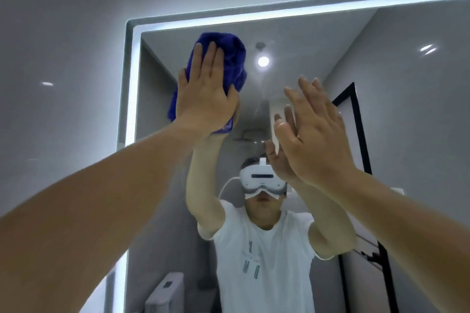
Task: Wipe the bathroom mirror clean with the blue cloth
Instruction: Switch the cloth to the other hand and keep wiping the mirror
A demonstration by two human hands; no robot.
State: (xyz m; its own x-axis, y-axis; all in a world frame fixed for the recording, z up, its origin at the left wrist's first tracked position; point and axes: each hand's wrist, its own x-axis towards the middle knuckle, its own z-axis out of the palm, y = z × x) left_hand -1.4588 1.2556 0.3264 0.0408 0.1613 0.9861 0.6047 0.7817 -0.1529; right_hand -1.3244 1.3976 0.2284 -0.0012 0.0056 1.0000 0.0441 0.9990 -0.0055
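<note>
Blue cloth (236, 58) sits bunched near the upper left corner of the mirror (381, 109), pressed under my flat left hand (206, 99). My right hand (315, 134) is spread, holding nothing. I'd keep even pressure and overlap strokes.

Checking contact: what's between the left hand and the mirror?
The blue cloth, bunched, under the flat left hand against the mirror near its top left corner. Head view shows it.

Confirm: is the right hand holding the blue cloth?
No, the left hand presses the blue cloth against the mirror; the right hand is bare.
</note>
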